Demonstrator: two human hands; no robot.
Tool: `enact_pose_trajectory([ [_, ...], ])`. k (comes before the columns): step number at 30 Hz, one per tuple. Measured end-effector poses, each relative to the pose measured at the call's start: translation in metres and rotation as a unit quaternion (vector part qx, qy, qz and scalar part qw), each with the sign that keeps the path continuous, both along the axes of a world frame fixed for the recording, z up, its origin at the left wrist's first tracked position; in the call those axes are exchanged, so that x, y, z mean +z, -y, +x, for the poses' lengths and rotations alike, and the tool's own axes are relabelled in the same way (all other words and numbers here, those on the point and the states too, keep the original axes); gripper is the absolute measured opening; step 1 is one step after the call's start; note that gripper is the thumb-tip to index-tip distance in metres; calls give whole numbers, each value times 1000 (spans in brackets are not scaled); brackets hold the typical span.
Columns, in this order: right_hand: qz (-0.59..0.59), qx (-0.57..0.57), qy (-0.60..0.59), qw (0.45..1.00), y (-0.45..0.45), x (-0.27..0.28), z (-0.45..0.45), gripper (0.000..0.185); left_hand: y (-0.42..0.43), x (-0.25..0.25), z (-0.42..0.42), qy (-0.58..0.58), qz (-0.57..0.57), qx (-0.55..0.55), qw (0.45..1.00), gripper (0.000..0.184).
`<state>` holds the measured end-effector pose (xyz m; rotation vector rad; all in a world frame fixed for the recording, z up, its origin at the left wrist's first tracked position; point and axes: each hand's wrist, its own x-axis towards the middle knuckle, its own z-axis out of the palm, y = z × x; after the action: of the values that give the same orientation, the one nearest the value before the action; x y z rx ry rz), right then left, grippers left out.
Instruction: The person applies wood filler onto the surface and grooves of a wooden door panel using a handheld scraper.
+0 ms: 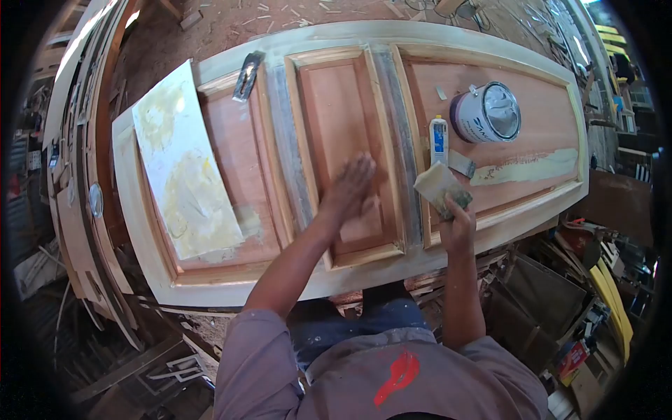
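Observation:
A wooden panel door (413,31) lies flat in front of me. My left hand (352,183) is over its narrow middle panel (336,91), fingers stretched out and slightly blurred; whether the palm presses on the wood I cannot tell. My right hand (458,222) is closed on a folded, beige and dark green piece that looks like sandpaper (435,183), held above the lower edge of the right panel. Just beyond it are a flat metal scraper blade (462,164) and a white and blue tube (439,140) with a yellow cap.
A paint can (484,113) stands on the right panel near a smear of pale filler (528,168). On the left panel lies a stained white sheet (183,168), with a dark-handled tool (248,75) above it. Boards (94,140) lean at left; scrap clutters the right (553,294).

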<state>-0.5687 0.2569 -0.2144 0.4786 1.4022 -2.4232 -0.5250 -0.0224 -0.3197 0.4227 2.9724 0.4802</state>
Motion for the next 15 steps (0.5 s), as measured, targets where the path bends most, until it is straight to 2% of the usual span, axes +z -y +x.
enact_pose_trajectory([
  [2,-9,0,11,1000,-11,0,9,26,16,-8,-58,5,63,89,994,93],
  [4,45,12,-2,999,-24,-8,13,24,37,-4,-110,-96,27,167,981,90],
  [5,73,16,-10,997,-29,-10,13,22,51,-5,-133,-108,6,197,975,89],
  [9,6,-15,2,1000,-35,-4,8,23,76,-17,-175,-189,-55,342,919,84],
  [11,8,-9,-3,1000,-41,-16,5,30,73,-20,-166,-167,-81,328,926,82],
  [14,24,-19,-5,1000,-22,-12,-16,26,62,-11,-154,-110,-77,313,940,81],
  [15,48,20,-16,999,-10,-9,-25,25,58,-4,-143,-84,-68,311,944,81],
])
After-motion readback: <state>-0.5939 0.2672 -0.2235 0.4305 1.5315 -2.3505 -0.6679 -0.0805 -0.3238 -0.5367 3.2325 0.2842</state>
